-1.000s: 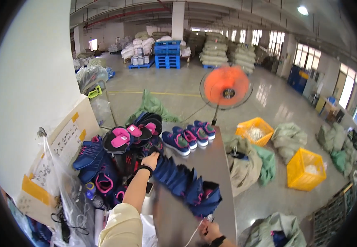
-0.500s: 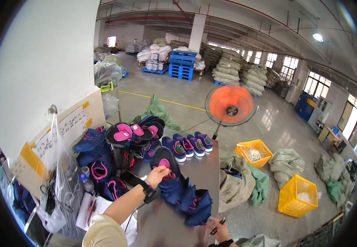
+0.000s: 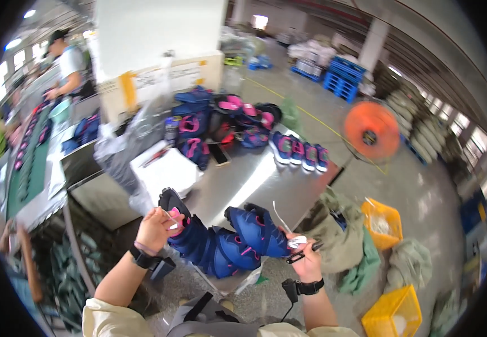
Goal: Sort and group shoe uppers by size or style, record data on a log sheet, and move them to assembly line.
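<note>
A row of nested navy shoe uppers (image 3: 212, 247), black and pink at its left end, stretches between my hands over the table's near edge. My left hand (image 3: 160, 227) is closed at the pink end, and a thin white cord (image 3: 171, 218) shows between its fingers. At the other end my right hand (image 3: 309, 263) grips a slim black tool (image 3: 296, 257), whose exact kind I cannot make out. A bunched white cord (image 3: 297, 241) lies at those same fingers, one loose end sticking up.
On the metal table (image 3: 243, 180) are piled navy and pink shoes (image 3: 193, 121), a row of small shoes (image 3: 299, 151), a phone (image 3: 219, 154) and white papers (image 3: 165, 168). An orange fan (image 3: 371, 130), sacks (image 3: 333, 224) and yellow crates (image 3: 382, 222) stand right. A co-worker (image 3: 70, 67) is far left.
My view has swung left and down. The shoe row has come off the tabletop toward me. My right hand has moved up to its right end, where white cord now shows.
</note>
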A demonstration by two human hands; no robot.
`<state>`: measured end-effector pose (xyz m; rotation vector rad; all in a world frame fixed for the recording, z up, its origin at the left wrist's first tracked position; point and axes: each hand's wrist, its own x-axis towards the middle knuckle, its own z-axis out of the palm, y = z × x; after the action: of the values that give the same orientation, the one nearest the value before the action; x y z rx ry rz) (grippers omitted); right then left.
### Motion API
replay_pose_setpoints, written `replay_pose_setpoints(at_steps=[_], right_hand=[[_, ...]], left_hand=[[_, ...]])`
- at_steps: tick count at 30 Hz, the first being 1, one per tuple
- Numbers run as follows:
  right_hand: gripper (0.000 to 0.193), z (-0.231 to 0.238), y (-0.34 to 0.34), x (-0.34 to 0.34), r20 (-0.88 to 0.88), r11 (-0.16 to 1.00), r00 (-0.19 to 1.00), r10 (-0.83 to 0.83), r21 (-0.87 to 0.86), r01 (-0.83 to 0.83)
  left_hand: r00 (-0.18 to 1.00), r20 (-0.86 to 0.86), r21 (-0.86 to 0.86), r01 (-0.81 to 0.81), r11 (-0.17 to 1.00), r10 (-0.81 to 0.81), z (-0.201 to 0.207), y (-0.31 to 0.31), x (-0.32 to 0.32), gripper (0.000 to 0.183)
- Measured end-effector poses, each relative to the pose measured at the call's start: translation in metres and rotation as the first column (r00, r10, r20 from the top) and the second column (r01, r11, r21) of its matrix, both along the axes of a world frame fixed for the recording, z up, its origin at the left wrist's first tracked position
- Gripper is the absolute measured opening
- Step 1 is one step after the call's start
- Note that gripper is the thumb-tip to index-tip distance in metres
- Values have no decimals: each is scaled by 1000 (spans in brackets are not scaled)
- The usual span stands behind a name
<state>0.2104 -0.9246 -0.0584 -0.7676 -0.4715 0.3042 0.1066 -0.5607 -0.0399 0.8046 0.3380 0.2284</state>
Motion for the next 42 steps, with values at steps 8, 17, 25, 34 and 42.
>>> replay_pose_setpoints(at_steps=[8, 17, 25, 34, 42], right_hand=[[31, 70, 142, -145, 425, 837, 755, 499, -11, -547], [25, 72, 284, -495, 453, -16, -64, 889, -109, -994], [34, 29, 328, -828, 37, -403, -416, 908, -187, -896], [28, -32, 460, -1078, 83, -519, -525, 847, -83, -851], [23, -153, 549, -1312, -179, -602, -837, 517, -772, -207]], left_hand=[[784, 83, 169, -620, 766, 616, 50, 17, -350, 16], [6, 159, 2, -1000, 6, 987, 18, -186, -780, 15], [-226, -364, -323, -879, -350, 904, -129, -305, -944, 8], [-381, -231, -287, -852, -437, 895, -225, -228, -1151, 17], [-644, -407, -1, -709, -705, 648, -221, -194, -1331, 3]])
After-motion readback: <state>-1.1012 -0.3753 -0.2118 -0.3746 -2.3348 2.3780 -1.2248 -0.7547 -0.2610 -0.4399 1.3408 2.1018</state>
